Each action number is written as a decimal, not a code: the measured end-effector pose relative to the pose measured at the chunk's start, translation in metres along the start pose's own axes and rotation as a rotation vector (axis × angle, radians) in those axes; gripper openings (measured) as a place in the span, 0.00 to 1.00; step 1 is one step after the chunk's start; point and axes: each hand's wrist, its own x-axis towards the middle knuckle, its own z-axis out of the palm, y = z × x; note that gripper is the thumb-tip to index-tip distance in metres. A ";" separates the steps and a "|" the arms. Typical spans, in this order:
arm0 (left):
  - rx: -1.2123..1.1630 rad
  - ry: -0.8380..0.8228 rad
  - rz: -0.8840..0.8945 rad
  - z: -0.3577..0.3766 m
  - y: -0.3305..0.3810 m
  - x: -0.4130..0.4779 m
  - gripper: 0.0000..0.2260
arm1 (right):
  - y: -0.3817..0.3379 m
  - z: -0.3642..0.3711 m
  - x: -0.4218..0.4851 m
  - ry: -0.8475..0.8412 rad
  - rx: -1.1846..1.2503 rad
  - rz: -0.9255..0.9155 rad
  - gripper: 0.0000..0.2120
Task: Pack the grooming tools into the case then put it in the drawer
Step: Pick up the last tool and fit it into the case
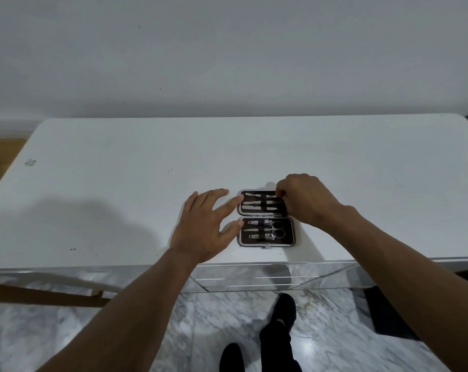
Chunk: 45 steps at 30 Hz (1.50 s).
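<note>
The case (288, 238) lies open flat near the front edge of your white bench (120, 183). It is two rounded rectangles with metal rims and dark lining. Elastic straps hold slim metal tools (254, 202) in the far half, and clippers and scissors (267, 229) in the near half. Your left hand (206, 226) is spread flat, with its fingers (229, 204) straight; index and thumb tips touch the case's left rim. Your right hand (305, 200) is curled, its fingers (281, 190) pinching the right end of the topmost slim tool. Below is a veined marble floor (93, 331).
</note>
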 end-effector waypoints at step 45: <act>-0.003 -0.023 0.000 -0.001 -0.001 0.001 0.24 | -0.017 0.004 0.000 0.037 0.231 0.002 0.07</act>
